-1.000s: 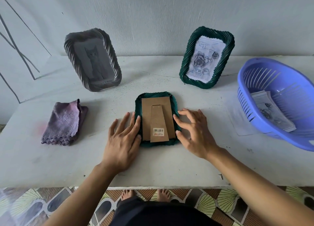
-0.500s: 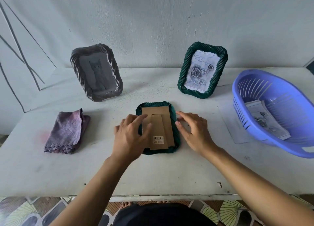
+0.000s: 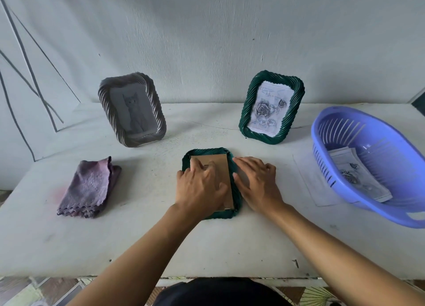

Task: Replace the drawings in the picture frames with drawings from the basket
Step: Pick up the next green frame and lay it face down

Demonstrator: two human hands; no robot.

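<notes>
A dark green picture frame [image 3: 207,151] lies face down at the middle of the white table [image 3: 149,241], its brown cardboard back [image 3: 219,165] facing up. My left hand [image 3: 200,186] sits on that back with bent fingers, their tips hooked at its upper left edge and the thumb across the board. My right hand [image 3: 257,183] rests with spread fingers against the frame's right rim. The purple basket [image 3: 322,149] at the right holds drawings [image 3: 354,177]. A grey frame [image 3: 158,121] with a cat drawing and a green frame [image 3: 247,112] with a rose drawing stand at the back.
A folded purple cloth [image 3: 88,188] lies at the left of the table. A pale flat sheet [image 3: 308,179] lies on the table between the face-down frame and the basket. The wall rises directly behind the standing frames.
My left hand moved from the table left of the frame onto its cardboard back and slid up to the top left edge. My right hand stayed at the right rim.
</notes>
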